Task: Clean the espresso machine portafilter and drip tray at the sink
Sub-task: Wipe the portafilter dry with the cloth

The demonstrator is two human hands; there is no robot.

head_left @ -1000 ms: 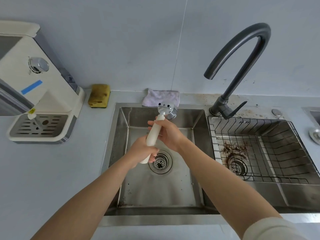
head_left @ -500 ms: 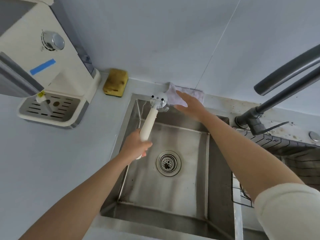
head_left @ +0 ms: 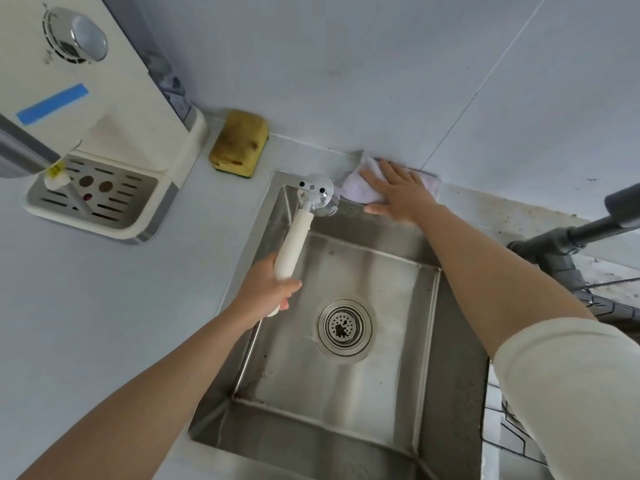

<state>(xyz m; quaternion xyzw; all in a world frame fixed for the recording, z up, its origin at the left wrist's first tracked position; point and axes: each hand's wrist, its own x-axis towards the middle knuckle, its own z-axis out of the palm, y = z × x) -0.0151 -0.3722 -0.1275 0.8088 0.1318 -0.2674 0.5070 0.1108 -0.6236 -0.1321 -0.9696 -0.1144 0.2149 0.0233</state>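
Portafilter (head_left: 298, 233) was over the back-left corner of sink (head_left: 429, 344), L hand (head_left: 266, 292) wrapped round the lower end of its white handle, metal head by the rim. R hand (head_left: 398, 192) lay flat, fingers spread, on cloth (head_left: 358, 188) behind sink. Drip tray (head_left: 93, 197) sat in espresso machine (head_left: 104, 109) at left, w/ sponge (head_left: 239, 147) beside.

Curled left hand (head_left: 266, 292), flat right hand (head_left: 398, 192)
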